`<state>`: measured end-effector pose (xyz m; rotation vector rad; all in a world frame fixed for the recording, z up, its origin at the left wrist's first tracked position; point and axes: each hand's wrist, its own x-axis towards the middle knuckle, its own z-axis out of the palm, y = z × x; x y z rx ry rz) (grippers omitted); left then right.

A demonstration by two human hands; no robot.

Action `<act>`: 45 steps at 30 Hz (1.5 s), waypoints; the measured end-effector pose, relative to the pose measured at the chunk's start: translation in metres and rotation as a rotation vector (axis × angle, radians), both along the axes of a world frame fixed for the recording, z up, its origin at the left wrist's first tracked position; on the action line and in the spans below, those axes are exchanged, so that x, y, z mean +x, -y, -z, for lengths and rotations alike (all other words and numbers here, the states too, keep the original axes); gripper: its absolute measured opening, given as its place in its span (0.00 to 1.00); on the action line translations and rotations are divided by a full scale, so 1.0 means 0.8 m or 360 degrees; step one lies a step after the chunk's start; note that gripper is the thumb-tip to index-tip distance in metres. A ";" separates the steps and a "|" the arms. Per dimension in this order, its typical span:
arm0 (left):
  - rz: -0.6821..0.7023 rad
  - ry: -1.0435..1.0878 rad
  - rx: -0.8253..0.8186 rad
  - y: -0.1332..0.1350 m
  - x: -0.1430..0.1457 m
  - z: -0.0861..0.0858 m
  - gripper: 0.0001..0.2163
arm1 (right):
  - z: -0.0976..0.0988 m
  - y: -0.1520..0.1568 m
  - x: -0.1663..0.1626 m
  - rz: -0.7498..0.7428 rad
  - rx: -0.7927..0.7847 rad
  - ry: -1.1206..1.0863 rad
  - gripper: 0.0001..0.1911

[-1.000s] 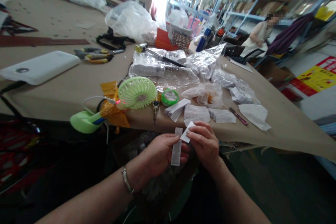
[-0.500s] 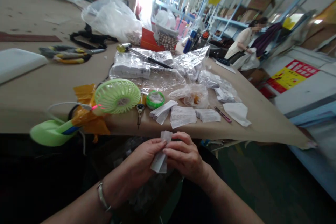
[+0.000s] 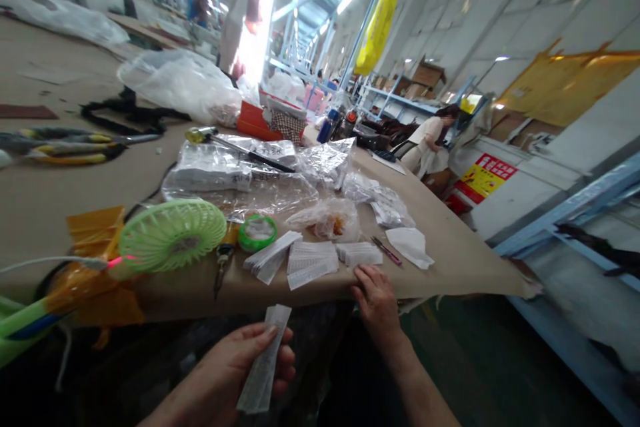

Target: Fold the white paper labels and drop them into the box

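My left hand (image 3: 235, 363), in front of the table edge, is closed on a few narrow white printed label strips (image 3: 264, 363), held between thumb and fingers. My right hand (image 3: 376, 300) reaches over the table's front edge. Its stretched fingers meet the near side of the right-hand pile of labels (image 3: 361, 253); their tips are partly hidden from me, and I see nothing held in them. Beside that pile lie a middle fanned pile of labels (image 3: 313, 263) and a left, slanted one (image 3: 273, 256). Purple-handled tweezers or a similar slim tool (image 3: 387, 251) rest to the right.
A green fan (image 3: 173, 237) is taped at the table edge on the left. Close by are a screwdriver-like tool (image 3: 223, 260) and a round green container (image 3: 257, 233). Clear plastic bags (image 3: 280, 193) lie behind, and a white sheet (image 3: 411, 246) at right. A person (image 3: 427, 140) works farther back.
My hands have parted. The right one has let go of the strips and moved forward to the right-hand pile; the left has kept them and lowered leftward. The camera view has turned right.
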<state>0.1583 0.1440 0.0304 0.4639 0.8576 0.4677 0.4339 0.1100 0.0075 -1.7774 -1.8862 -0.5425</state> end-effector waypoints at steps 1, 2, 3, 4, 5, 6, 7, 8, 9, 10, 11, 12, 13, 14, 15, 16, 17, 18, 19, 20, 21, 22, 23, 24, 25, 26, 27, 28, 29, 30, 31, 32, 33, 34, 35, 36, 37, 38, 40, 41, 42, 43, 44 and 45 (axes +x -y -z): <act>-0.0008 -0.0014 0.0010 0.001 -0.002 -0.002 0.18 | -0.002 0.000 0.000 -0.0028 0.0025 -0.0025 0.13; -0.0018 -0.0030 0.0016 0.001 -0.004 -0.004 0.17 | -0.004 0.000 0.001 -0.0052 0.0051 -0.0050 0.12; -0.0028 -0.0048 0.0012 0.002 -0.006 -0.006 0.17 | -0.005 0.000 0.002 -0.0077 0.0076 -0.0077 0.11; -0.0031 -0.0062 0.0003 0.003 -0.008 -0.008 0.17 | -0.005 0.000 0.003 -0.0103 0.0107 -0.0109 0.09; -0.0035 -0.0070 -0.0006 0.003 -0.010 -0.008 0.17 | -0.004 0.000 0.004 -0.0130 0.0139 -0.0149 0.08; -0.0040 -0.0076 -0.0011 0.003 -0.011 -0.008 0.17 | -0.003 0.001 0.005 -0.0155 0.0171 -0.0198 0.08; -0.0042 -0.0078 -0.0011 0.003 -0.012 -0.006 0.17 | -0.002 0.001 0.005 -0.0176 0.0199 -0.0250 0.07; -0.0037 -0.0081 -0.0008 0.003 -0.013 -0.004 0.17 | -0.001 0.001 0.006 -0.0192 0.0222 -0.0306 0.07; -0.0034 -0.0083 -0.0005 0.002 -0.013 -0.001 0.17 | 0.000 0.001 0.007 -0.0206 0.0237 -0.0369 0.07; -0.0030 -0.0085 -0.0003 0.002 -0.013 0.001 0.17 | 0.002 0.001 0.007 -0.0216 0.0250 -0.0434 0.07; -0.0027 -0.0090 -0.0005 0.001 -0.013 0.003 0.16 | 0.002 0.001 0.008 -0.0224 0.0262 -0.0498 0.07; -0.0022 -0.0089 -0.0002 0.001 -0.013 0.004 0.15 | 0.003 0.000 0.009 -0.0226 0.0281 -0.0558 0.06; -0.0024 -0.0089 0.0003 0.001 -0.013 0.004 0.14 | 0.003 0.000 0.011 -0.0220 0.0306 -0.0615 0.06; -0.0023 -0.0088 0.0009 0.001 -0.012 0.003 0.13 | 0.002 -0.001 0.011 -0.0205 0.0341 -0.0668 0.05; -0.0018 -0.0087 0.0018 0.001 -0.012 0.002 0.13 | 0.000 -0.001 0.010 -0.0184 0.0384 -0.0717 0.05; -0.0007 -0.0092 0.0021 0.002 -0.012 0.000 0.12 | -0.002 -0.001 0.008 -0.0159 0.0428 -0.0765 0.05; -0.0001 -0.0103 0.0021 0.003 -0.012 -0.002 0.11 | -0.005 0.000 0.002 -0.0136 0.0466 -0.0816 0.05; 0.0008 -0.0112 0.0021 0.005 -0.012 -0.005 0.11 | -0.008 0.002 -0.006 -0.0131 0.0490 -0.0874 0.04; 0.0015 -0.0118 0.0021 0.006 -0.012 -0.008 0.10 | -0.013 0.004 -0.018 -0.0160 0.0500 -0.0936 0.04; 0.0022 -0.0110 0.0029 0.007 -0.012 -0.010 0.10 | -0.017 0.007 -0.033 -0.0237 0.0489 -0.0994 0.04; 0.0029 -0.0099 0.0040 0.008 -0.012 -0.013 0.09 | -0.022 0.010 -0.051 -0.0358 0.0456 -0.1044 0.04; 0.0035 -0.0087 0.0055 0.009 -0.011 -0.016 0.09 | -0.026 0.013 -0.069 -0.0513 0.0401 -0.1077 0.05; 0.0043 -0.0072 0.0065 0.010 -0.011 -0.019 0.09 | -0.030 0.016 -0.088 -0.0683 0.0338 -0.1080 0.06; 0.0047 -0.0049 0.0068 0.011 -0.010 -0.022 0.09 | -0.032 0.019 -0.106 -0.0844 0.0272 -0.1053 0.08; 0.0040 -0.0015 0.0067 0.011 -0.009 -0.024 0.09 | -0.033 0.021 -0.122 -0.0977 0.0202 -0.0993 0.08; 0.0029 0.0035 0.0070 0.011 -0.008 -0.025 0.08 | -0.033 0.023 -0.135 -0.1084 0.0137 -0.0916 0.08; 0.0005 0.0096 0.0075 0.012 -0.008 -0.026 0.08 | -0.032 0.024 -0.146 -0.1160 0.0090 -0.0831 0.07; -0.0033 0.0155 0.0081 0.012 -0.007 -0.025 0.07 | -0.030 0.025 -0.155 -0.1209 0.0053 -0.0745 0.06; -0.0085 0.0197 0.0083 0.012 -0.007 -0.024 0.06 | -0.027 0.026 -0.161 -0.1232 0.0025 -0.0665 0.06; -0.0144 0.0213 0.0077 0.012 -0.008 -0.022 0.06 | -0.024 0.027 -0.165 -0.1236 0.0005 -0.0596 0.05; -0.0191 0.0211 0.0061 0.012 -0.008 -0.020 0.05 | -0.022 0.027 -0.167 -0.1234 -0.0007 -0.0537 0.05; -0.0229 0.0198 0.0037 0.012 -0.009 -0.018 0.04 | -0.020 0.027 -0.169 -0.1232 -0.0012 -0.0491 0.05; -0.0254 0.0185 0.0013 0.013 -0.009 -0.017 0.04 | -0.018 0.027 -0.170 -0.1233 -0.0016 -0.0455 0.05; -0.0264 0.0174 -0.0004 0.013 -0.010 -0.016 0.03 | -0.018 0.027 -0.171 -0.1236 -0.0018 -0.0427 0.05; -0.0269 0.0168 -0.0016 0.013 -0.011 -0.015 0.03 | -0.018 0.027 -0.172 -0.1237 -0.0018 -0.0406 0.05; -0.0271 0.0168 -0.0026 0.014 -0.011 -0.015 0.04 | -0.018 0.027 -0.173 -0.1235 -0.0016 -0.0382 0.05; -0.0277 0.0169 -0.0031 0.013 -0.011 -0.014 0.05 | -0.018 0.027 -0.174 -0.1228 -0.0011 -0.0355 0.06; -0.0281 0.0166 -0.0038 0.012 -0.011 -0.013 0.07 | -0.017 0.025 -0.175 -0.1218 -0.0004 -0.0331 0.06; -0.0275 0.0155 -0.0037 0.010 -0.010 -0.012 0.12 | -0.013 0.021 -0.177 -0.1203 0.0008 -0.0281 0.06; -0.0279 0.0151 -0.0030 0.008 -0.010 -0.011 0.14 | -0.010 0.019 -0.177 -0.1194 0.0021 -0.0262 0.06; -0.0284 0.0148 -0.0022 0.007 -0.009 -0.012 0.16 | -0.008 0.017 -0.178 -0.1186 0.0025 -0.0245 0.06; -0.0281 0.0140 -0.0018 0.007 -0.009 -0.013 0.18 | -0.006 0.016 -0.178 -0.1176 0.0027 -0.0234 0.06; -0.0275 0.0126 -0.0022 0.008 -0.009 -0.014 0.19 | -0.004 0.015 -0.179 -0.1171 0.0026 -0.0219 0.06; -0.0274 0.0103 -0.0035 0.008 -0.010 -0.016 0.20 | -0.004 0.015 -0.181 -0.1167 0.0018 -0.0210 0.07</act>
